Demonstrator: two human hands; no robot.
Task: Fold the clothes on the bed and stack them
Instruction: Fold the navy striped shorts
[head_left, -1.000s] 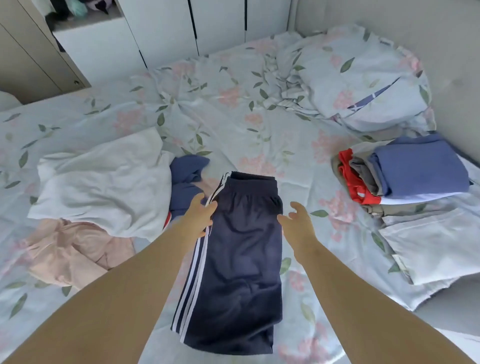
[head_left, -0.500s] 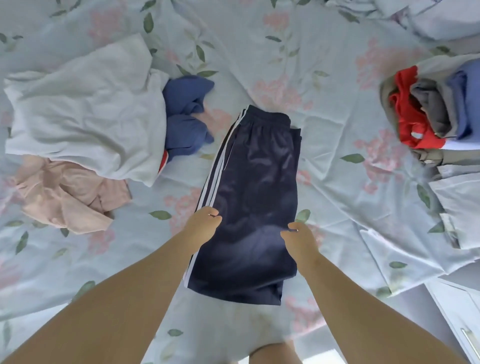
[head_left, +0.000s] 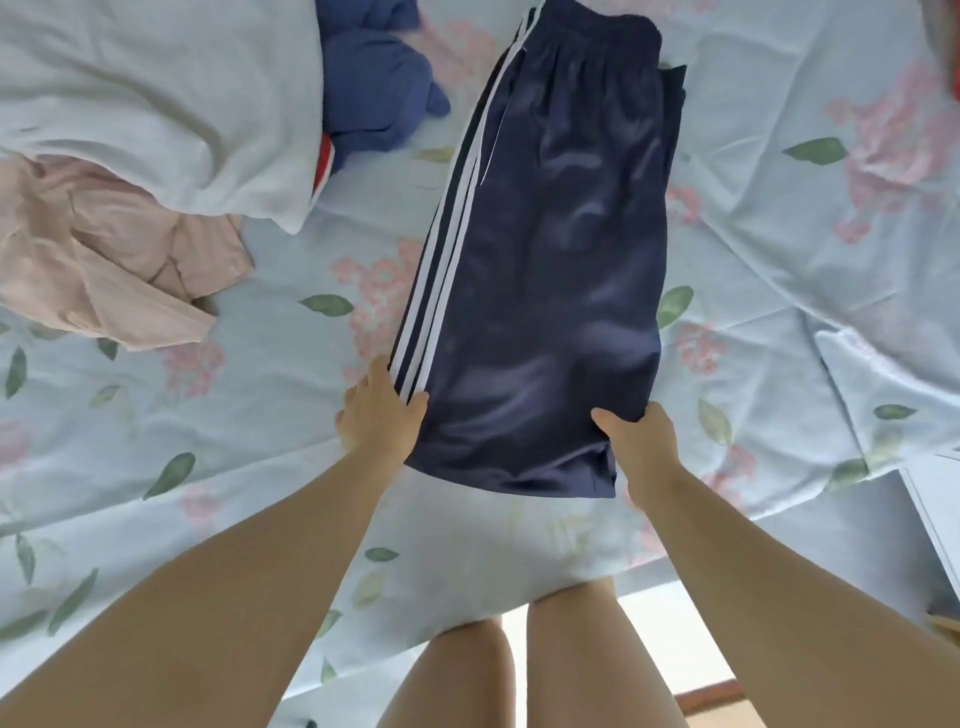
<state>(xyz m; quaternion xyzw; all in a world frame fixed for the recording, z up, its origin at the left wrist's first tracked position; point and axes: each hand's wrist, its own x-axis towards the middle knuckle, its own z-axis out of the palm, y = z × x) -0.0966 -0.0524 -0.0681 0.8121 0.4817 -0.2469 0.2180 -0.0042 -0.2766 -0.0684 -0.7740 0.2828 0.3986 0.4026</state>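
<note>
Navy shorts (head_left: 545, 260) flat on wrinkled floral bedsheet (head_left: 249, 426); left hand (head_left: 376, 421), right hand (head_left: 641, 441) each pinching side edge near hem.

shorts (head_left: 550, 249): we see smooth, glossy cloth between our left hand (head_left: 379, 415) and right hand (head_left: 639, 441)
bedsheet (head_left: 249, 426): matt, creased cloth beneath them

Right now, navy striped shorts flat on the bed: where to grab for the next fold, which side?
The navy shorts: pinch both long edges just above the near hem, coming from the near side. They lie flat, lengthwise, waistband far, so the hem end can likely fold up onto it. The left hand and right hand pinch there.
</note>
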